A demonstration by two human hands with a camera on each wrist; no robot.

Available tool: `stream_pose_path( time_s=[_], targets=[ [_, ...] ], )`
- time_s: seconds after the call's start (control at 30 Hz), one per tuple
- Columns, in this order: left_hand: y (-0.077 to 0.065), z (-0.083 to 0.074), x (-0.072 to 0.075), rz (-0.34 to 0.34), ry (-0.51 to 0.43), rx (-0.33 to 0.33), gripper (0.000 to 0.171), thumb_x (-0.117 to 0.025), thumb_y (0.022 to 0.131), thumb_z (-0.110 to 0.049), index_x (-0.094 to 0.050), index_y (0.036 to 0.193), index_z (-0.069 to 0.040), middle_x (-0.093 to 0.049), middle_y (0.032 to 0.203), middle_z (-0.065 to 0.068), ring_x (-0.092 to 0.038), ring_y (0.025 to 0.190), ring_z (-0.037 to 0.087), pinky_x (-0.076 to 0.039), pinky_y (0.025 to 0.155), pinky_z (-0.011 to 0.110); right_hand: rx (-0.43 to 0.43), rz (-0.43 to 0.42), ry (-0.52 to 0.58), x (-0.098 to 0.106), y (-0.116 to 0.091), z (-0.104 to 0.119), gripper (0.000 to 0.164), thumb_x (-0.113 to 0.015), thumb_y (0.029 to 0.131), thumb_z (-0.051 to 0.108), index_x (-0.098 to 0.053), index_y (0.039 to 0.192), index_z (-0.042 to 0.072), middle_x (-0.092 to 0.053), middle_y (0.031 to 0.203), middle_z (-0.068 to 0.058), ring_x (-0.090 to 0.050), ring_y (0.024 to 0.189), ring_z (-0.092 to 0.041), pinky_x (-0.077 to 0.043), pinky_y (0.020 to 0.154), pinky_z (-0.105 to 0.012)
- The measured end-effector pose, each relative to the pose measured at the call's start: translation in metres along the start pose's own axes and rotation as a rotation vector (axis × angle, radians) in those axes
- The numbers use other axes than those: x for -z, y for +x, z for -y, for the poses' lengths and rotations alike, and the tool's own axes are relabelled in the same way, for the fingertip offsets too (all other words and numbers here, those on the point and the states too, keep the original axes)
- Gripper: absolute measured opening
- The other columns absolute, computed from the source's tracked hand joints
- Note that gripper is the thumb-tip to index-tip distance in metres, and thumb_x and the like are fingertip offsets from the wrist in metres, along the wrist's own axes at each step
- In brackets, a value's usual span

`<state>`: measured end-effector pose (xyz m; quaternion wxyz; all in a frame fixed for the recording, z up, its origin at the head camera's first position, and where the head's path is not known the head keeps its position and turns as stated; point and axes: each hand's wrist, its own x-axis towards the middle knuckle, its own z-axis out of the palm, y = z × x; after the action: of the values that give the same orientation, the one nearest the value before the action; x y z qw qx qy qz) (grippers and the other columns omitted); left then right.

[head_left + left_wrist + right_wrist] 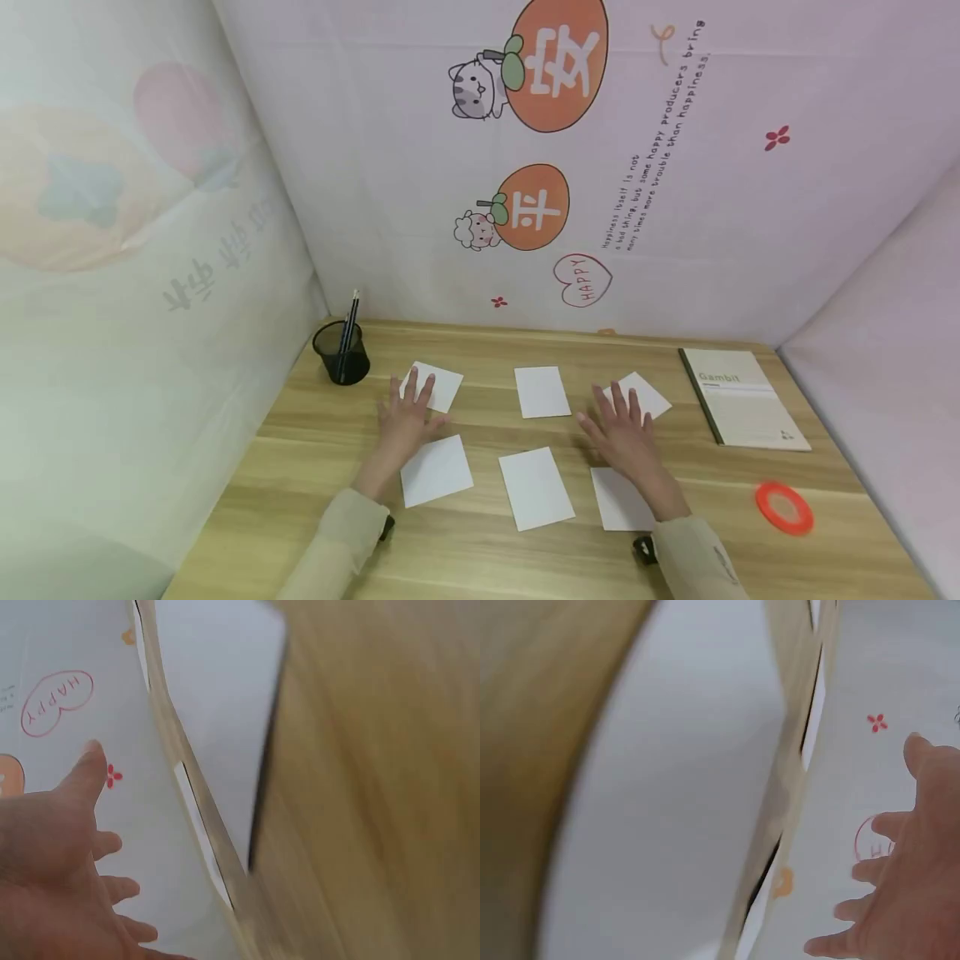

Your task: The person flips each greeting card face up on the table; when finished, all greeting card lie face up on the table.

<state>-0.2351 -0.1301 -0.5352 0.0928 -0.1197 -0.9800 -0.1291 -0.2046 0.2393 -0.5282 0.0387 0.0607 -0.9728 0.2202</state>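
Six white cards lie on the wooden table in two rough rows. My left hand (405, 425), fingers spread, hovers over the back left card (442, 385) and the front left card (438, 473). Across from it, my right hand (624, 429) is spread over the back right card (651, 398), with its wrist above the front right card (621, 502). Between the hands lie the back middle card (543, 392) and the front middle card (536, 490). Both wrist views show the left hand (52, 855) and right hand (907, 877) with extended fingers and nothing held.
A black mesh pen cup (343, 358) with pencils (349, 323) stands at the back left. On the right lie a notebook (742, 400) and a red ring (783, 508). Printed cloth walls (405, 208) border the table (480, 567).
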Motion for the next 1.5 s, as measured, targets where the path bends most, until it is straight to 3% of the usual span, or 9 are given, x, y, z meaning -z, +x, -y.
stream_pose_path(
  time_s=[0.27,0.53,0.8,1.03,1.3,1.5],
  targets=[
    [0.013,0.031,0.010,0.207,-0.069,0.047,0.077,-0.066,0.088,-0.045,-0.034,0.150,-0.015,-0.022,0.155,0.022,-0.010,0.138,0.056,-0.026,0.094,0.078,0.073,0.093,0.045,-0.010,0.028,0.041,0.068,-0.040,0.101,0.049,-0.027,0.151,0.005,-0.020,0.152,-0.031,-0.013,0.138,-0.055,-0.013,0.103,-0.074],
    [0.030,0.057,0.007,0.217,-0.116,-0.010,0.087,-0.078,0.078,-0.037,-0.035,0.148,-0.006,-0.029,0.150,0.027,-0.015,0.136,0.057,-0.023,0.102,0.072,0.286,0.087,0.033,-0.032,0.069,0.092,0.058,-0.056,0.098,0.030,-0.039,0.145,0.000,-0.037,0.145,-0.030,-0.032,0.134,-0.049,-0.025,0.111,-0.057],
    [0.042,0.063,0.007,0.259,-0.187,-0.039,0.091,-0.081,0.076,-0.032,-0.034,0.148,-0.003,-0.030,0.149,0.030,-0.019,0.136,0.055,-0.014,0.114,0.058,0.421,0.111,0.044,-0.059,0.095,0.125,0.050,-0.063,0.093,0.016,-0.047,0.137,-0.004,-0.048,0.136,-0.028,-0.044,0.127,-0.043,-0.033,0.109,-0.051],
    [0.046,0.059,0.005,0.278,-0.170,-0.062,0.090,-0.079,0.078,-0.037,-0.033,0.148,-0.003,-0.029,0.150,0.029,-0.018,0.137,0.055,-0.019,0.111,0.061,0.414,0.199,-0.008,-0.073,0.109,0.133,0.049,-0.062,0.093,0.016,-0.048,0.137,-0.002,-0.046,0.140,-0.024,-0.041,0.131,-0.041,-0.029,0.111,-0.052],
    [0.046,0.058,0.004,0.286,-0.155,-0.040,0.095,-0.079,0.076,-0.041,-0.032,0.149,-0.005,-0.029,0.151,0.027,-0.017,0.137,0.055,-0.021,0.109,0.063,0.355,0.256,-0.055,-0.086,0.115,0.139,0.051,-0.059,0.096,0.021,-0.044,0.142,0.005,-0.042,0.145,-0.018,-0.036,0.134,-0.041,-0.028,0.109,-0.057],
    [0.047,0.060,-0.002,0.282,-0.158,-0.046,0.091,-0.078,0.077,-0.043,-0.035,0.149,-0.008,-0.031,0.150,0.026,-0.018,0.137,0.053,-0.022,0.109,0.063,0.387,0.265,-0.057,-0.090,0.117,0.143,0.053,-0.062,0.094,0.020,-0.044,0.141,0.003,-0.044,0.144,-0.018,-0.037,0.134,-0.038,-0.023,0.114,-0.050]
  ],
)
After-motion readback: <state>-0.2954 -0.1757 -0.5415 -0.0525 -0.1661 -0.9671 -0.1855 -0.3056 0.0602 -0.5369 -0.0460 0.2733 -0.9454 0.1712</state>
